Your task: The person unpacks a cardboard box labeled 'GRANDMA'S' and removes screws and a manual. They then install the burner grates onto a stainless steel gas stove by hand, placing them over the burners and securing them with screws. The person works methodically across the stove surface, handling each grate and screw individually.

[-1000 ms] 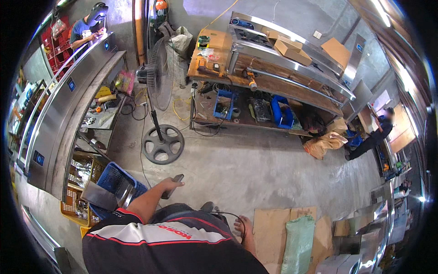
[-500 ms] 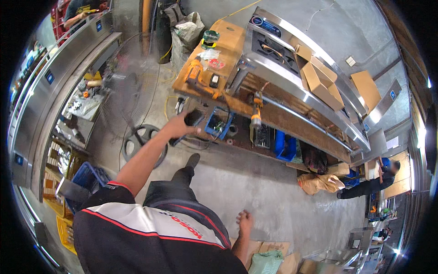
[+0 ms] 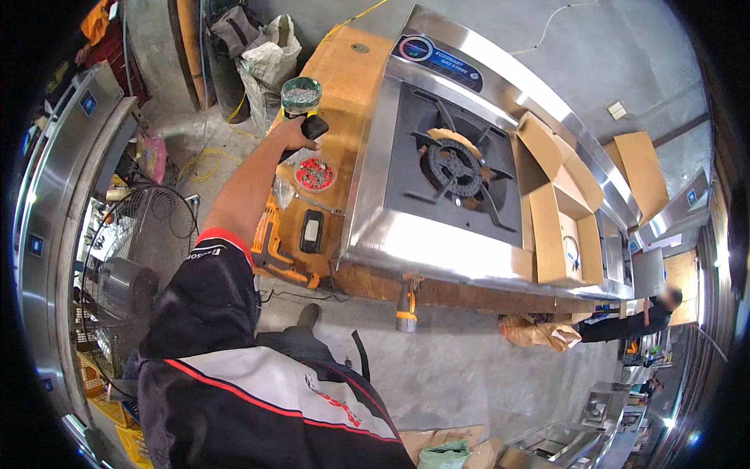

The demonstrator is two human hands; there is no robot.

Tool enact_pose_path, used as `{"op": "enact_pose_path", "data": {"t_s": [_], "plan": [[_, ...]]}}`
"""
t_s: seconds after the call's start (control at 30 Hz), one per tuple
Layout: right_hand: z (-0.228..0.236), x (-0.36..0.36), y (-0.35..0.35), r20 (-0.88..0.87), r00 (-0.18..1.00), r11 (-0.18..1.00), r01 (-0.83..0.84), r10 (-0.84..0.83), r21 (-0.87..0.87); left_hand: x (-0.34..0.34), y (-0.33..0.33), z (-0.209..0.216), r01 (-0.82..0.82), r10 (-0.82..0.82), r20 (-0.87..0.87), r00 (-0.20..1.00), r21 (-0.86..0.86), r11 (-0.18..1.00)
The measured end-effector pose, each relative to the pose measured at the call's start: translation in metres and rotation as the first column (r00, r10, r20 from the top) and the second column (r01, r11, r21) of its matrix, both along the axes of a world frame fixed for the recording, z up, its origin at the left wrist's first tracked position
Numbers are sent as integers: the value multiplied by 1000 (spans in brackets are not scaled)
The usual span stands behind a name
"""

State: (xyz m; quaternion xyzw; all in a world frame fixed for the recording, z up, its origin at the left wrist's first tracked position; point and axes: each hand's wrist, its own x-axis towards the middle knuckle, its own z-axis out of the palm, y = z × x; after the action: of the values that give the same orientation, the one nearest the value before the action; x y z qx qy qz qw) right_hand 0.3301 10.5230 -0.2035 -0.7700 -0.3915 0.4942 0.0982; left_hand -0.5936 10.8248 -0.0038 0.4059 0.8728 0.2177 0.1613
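Grey workshop wall (image 3: 539,27) along the far side, concrete floor (image 3: 469,375) below. Wooden workbench (image 3: 341,82) in front of the wall, with stainless steel stove (image 3: 437,262) set across its top, black grate and round burner (image 3: 453,173) facing up. Pedestal fan (image 3: 129,277) to the left of the bench. Open cardboard box (image 3: 544,207) resting on the stove, right of the burner. White woven sack (image 3: 266,66) beyond the bench's left edge. Orange power drill (image 3: 273,252) lying at the near left corner; orange-and-grey driver (image 3: 406,306) at the front edge, tip down. Left hand (image 3: 294,134) above the left part of the bench, fingers closed around a dark object (image 3: 315,126), exact kind unclear, one end projecting past the fingers, just beside a green-rimmed jar (image 3: 301,94). Right hand out of view; openness and contents cannot be told. Black pack (image 3: 311,231) with pale panel between drill and stove. Round red dish (image 3: 315,174) of small parts near the left hand; slim silver tool (image 3: 322,205) between dish and pack.
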Motion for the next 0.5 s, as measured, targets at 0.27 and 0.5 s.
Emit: {"op": "enact_pose_path", "data": {"t_s": [0.27,0.5], "plan": [[9,-14,49,-147,953,963,256,-267,-86,-27,40,-32,115,-120,-70,990,-80,990],[23,-39,103,-84,990,989,107,-115,-100,-21,39,-18,80,-75,-195,978,18,997]]}}
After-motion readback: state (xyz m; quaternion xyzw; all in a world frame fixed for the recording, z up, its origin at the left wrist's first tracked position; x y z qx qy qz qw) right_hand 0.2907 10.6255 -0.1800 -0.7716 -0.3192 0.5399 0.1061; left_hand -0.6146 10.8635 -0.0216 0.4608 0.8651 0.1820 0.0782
